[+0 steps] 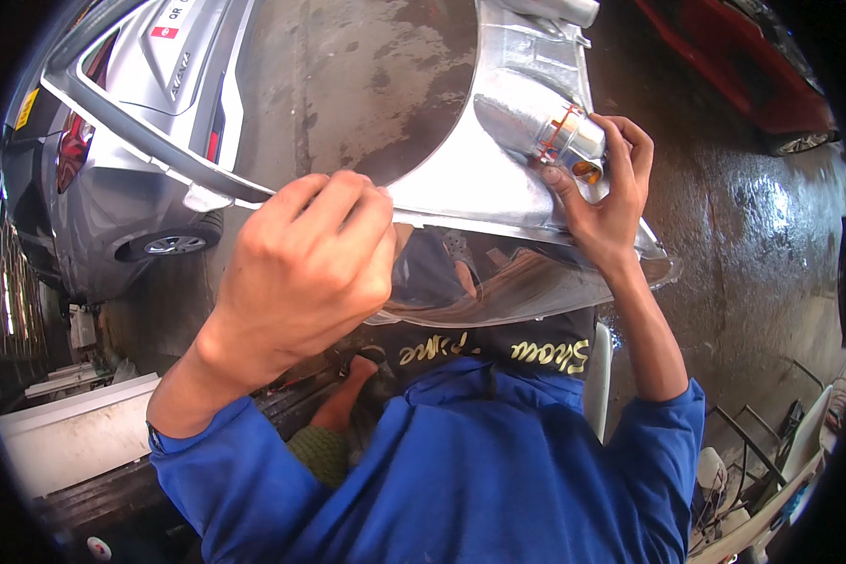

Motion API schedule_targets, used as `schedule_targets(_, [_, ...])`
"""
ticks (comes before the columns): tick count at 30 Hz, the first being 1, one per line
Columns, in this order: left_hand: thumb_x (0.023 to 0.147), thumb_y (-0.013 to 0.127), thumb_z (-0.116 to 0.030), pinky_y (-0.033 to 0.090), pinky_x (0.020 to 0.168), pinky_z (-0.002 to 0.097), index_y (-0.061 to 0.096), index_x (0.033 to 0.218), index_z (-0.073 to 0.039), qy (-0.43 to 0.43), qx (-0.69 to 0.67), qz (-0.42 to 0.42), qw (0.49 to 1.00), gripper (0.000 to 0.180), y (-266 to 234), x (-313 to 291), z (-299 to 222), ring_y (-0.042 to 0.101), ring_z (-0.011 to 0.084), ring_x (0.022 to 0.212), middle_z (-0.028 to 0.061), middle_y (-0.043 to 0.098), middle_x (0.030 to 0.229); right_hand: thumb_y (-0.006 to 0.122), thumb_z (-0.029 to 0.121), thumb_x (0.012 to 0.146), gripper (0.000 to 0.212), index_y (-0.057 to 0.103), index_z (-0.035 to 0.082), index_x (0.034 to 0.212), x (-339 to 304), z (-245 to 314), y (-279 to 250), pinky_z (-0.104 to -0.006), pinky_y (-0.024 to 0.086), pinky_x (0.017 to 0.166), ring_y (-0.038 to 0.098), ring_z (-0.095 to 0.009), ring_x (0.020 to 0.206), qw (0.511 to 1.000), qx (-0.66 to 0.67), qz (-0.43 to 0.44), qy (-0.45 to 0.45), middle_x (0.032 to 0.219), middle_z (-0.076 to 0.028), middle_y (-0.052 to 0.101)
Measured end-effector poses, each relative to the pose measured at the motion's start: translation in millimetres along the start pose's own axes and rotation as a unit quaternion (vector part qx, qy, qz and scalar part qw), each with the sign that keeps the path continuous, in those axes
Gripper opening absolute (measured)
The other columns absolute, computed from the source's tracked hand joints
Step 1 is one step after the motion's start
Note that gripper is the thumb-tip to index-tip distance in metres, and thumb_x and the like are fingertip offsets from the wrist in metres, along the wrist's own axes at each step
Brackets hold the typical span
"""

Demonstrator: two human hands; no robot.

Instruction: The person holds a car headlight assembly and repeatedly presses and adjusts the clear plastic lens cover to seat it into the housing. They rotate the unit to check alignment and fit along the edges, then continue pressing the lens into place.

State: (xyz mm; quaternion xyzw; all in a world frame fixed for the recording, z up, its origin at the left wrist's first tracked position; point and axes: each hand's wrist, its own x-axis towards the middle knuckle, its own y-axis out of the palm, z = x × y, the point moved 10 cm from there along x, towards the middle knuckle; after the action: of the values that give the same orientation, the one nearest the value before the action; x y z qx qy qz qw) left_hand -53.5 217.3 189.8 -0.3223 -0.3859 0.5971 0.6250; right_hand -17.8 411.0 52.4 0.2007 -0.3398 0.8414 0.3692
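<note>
Before me, left hand (301,258) curled, hold hidden, right hand (611,202) gripping the socket (583,139), I'm apparently steadying the lamp housing (475,179), needing care next.

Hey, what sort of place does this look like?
Probably a vehicle repair workshop: a grey car is parked at left, a red vehicle stands at upper right, and what looks like a silvery lamp unit is being handled up close.

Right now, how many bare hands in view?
2: left hand at the edge of the silvery part, right hand at its metal cylinder; others could be hidden.
</note>
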Motion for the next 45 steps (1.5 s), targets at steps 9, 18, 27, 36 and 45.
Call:
schedule_targets(9, [0.074, 0.070, -0.007, 0.056, 0.078, 0.0362, 0.070, 0.098, 0.003, -0.024, -0.037, 0.081, 0.996, 0.026, 21, -12, -6, 0.067, 0.0237, 0.088, 0.0089, 0.067, 0.092, 0.092, 0.018, 0.072, 0.073, 0.057, 0.001, 0.133, -10, -2, 6, -0.0441, 0.055, 0.093, 0.059, -0.034, 0.114, 1.000, -0.005, 0.018, 0.002, 0.131, -0.019, 0.047])
schedule_targets(18, [0.079, 0.066, -0.004, 0.054, 0.081, 0.0390, 0.069, 0.097, 0.007, 0.001, -0.028, 0.085, 0.996, 0.021, 45, -45, -49, 0.064, 0.0275, 0.087, 0.0134, 0.064, 0.086, 0.091, 0.026, 0.069, 0.075, 0.056, 0.004, 0.131, -50, -23, 42, -0.0509, 0.047, 0.093, 0.054, -0.041, 0.116, 0.996, 0.055, 0.067, 0.017, 0.130, -0.023, 0.049])
schedule_targets(27, [0.083, 0.067, -0.002, 0.052, 0.070, 0.0393, 0.071, 0.098, 0.009, -0.054, -0.169, 0.125, 0.976, 0.019, 75, -68, -102, 0.060, 0.0282, 0.076, 0.0110, 0.057, 0.076, 0.089, 0.029, 0.071, 0.075, 0.057, 0.003, 0.132, -93, -29, 45, -0.0488, 0.047, 0.091, 0.058, -0.039, 0.107, 0.984, 0.041, 0.175, -0.018, 0.130, -0.020, 0.050])
schedule_targets(36, [0.078, 0.076, -0.010, 0.048, 0.068, 0.0430, 0.073, 0.100, 0.001, -0.145, -0.306, 0.171, 0.925, 0.025, 88, -68, -101, 0.061, 0.0308, 0.081, 0.0103, 0.062, 0.084, 0.086, 0.033, 0.074, 0.072, 0.059, -0.007, 0.126, -103, -42, 52, -0.0463, 0.046, 0.093, 0.057, -0.038, 0.112, 0.964, 0.029, 0.263, -0.007, 0.129, -0.022, 0.052])
schedule_targets(45, [0.077, 0.078, -0.013, 0.047, 0.066, 0.0412, 0.073, 0.097, 0.001, -0.165, -0.345, 0.158, 0.910, 0.025, 82, -60, -99, 0.060, 0.0274, 0.080, 0.0073, 0.061, 0.082, 0.086, 0.034, 0.075, 0.071, 0.059, -0.007, 0.126, -95, -47, 50, -0.0475, 0.048, 0.094, 0.057, -0.040, 0.114, 0.951, 0.052, 0.304, -0.007, 0.129, -0.021, 0.052])
